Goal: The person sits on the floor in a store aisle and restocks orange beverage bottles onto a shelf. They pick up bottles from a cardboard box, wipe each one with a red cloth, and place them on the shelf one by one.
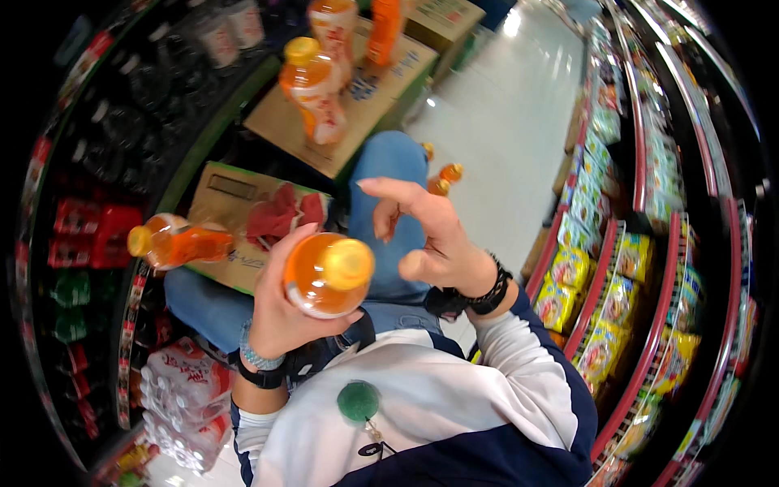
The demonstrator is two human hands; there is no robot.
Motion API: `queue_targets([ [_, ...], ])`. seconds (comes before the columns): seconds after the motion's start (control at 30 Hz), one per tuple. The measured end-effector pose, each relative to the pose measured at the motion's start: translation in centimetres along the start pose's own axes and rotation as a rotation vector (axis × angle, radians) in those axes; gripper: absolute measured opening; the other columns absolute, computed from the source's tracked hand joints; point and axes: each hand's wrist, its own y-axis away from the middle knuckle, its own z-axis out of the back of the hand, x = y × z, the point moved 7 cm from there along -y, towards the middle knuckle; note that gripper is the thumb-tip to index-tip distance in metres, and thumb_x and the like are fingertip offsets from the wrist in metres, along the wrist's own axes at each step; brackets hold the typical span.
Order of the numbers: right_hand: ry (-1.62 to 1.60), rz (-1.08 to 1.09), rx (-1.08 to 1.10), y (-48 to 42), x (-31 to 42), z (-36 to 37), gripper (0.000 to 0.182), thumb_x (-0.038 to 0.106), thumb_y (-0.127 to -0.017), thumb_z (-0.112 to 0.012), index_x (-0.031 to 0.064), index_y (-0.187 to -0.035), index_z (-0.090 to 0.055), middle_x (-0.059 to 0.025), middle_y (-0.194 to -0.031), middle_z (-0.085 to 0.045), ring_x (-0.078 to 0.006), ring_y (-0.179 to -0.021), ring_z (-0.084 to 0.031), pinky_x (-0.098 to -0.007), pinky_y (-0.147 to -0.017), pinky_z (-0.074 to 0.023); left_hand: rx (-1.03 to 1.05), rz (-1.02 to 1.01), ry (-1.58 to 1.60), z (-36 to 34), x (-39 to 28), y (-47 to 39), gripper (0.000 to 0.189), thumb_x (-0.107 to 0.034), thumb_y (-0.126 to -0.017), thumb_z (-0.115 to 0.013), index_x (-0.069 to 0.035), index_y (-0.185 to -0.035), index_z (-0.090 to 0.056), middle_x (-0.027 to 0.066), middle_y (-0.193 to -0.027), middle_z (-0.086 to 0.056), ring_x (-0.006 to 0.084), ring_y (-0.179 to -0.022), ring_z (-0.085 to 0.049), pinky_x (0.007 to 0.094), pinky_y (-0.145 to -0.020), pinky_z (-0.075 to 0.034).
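Note:
My left hand [283, 310] is wrapped around an orange drink bottle [325, 277], its yellow cap tilted up towards me. Beside it, my right hand [426, 231] is lifted over my knee, fingers curved and apart, with nothing in it. A red cloth [286, 213] lies on a cardboard box [225, 198] just beyond the held bottle. At that box's left edge another orange bottle [188, 242] appears sideways in the view. Farther up, several more such bottles stand on a second cardboard box [274, 125], among them a yellow-capped bottle [313, 91].
Drink shelves [131, 286] run along the left, with shrink-wrapped bottle packs [188, 389] low down. Red-edged shelves [654, 316] of bagged goods line the right. Orange bottles [447, 176] are near the tiled floor [493, 115] past my knee. Another carton [447, 21] stands at the back.

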Motion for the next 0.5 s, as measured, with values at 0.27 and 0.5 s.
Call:
queue_targets([
  [0.27,0.602,0.104,-0.073,3.4,4.9,8.8,0.045,0.039,-0.066,-0.076,0.0008,-0.083,-0.061,-0.0063,-0.061,-0.052,-0.0168,-0.049,-0.05,-0.0275,-0.045,-0.0371,0.376,-0.293,-0.147,-11.5,-1.2,-7.9,0.091,-0.019,-0.051,-0.085,-0.003,-0.129,-0.04,0.0166,-0.114,-0.055,0.0282,-0.107,-0.054,0.0359,-0.092,-0.042],
  [0.5,0.818,-0.414,-0.556,12.8,-4.0,18.7,0.03,0.025,-0.069,-0.074,0.0008,-0.079,-0.06,-0.0105,-0.061,-0.058,-0.0213,-0.052,-0.058,-0.0288,-0.049,-0.0458,0.207,0.346,0.062,-11.4,12.5,-10.5,0.05,-0.017,-0.075,-0.073,0.002,-0.115,-0.052,0.0079,-0.099,-0.061,0.0119,-0.085,-0.059,0.0247,-0.076,-0.047],
])
